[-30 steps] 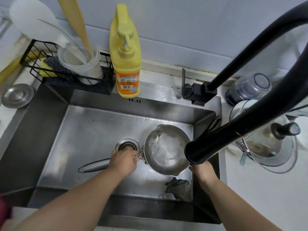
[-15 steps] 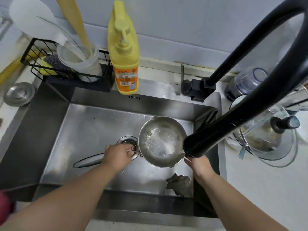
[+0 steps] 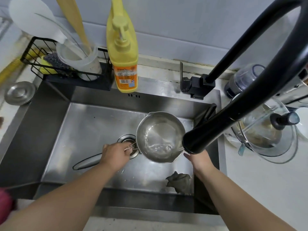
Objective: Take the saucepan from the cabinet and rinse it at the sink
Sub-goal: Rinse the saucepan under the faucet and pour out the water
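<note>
The steel saucepan (image 3: 160, 137) is held over the sink (image 3: 93, 124) with a little water swirling inside. Its long handle (image 3: 86, 162) points left toward the front. My left hand (image 3: 115, 154) grips that handle close to the pan's body, above the drain (image 3: 126, 139). The black faucet head (image 3: 205, 135) hangs over the pan's right rim. My right hand (image 3: 199, 160) sits just under the faucet head beside the pan's front right rim. Its fingertips are hidden by the faucet head.
A dark rag (image 3: 179, 180) lies in the sink's front right corner. A yellow soap bottle (image 3: 123, 52) and a wire rack (image 3: 66, 70) with utensils stand behind the sink. A glass-lidded pot (image 3: 266, 134) sits on the right counter, a metal lid (image 3: 19, 92) on the left.
The saucepan has shifted slightly away from me and to the left, and the water in it has swirled. Both hands moved with it and kept their hold.
</note>
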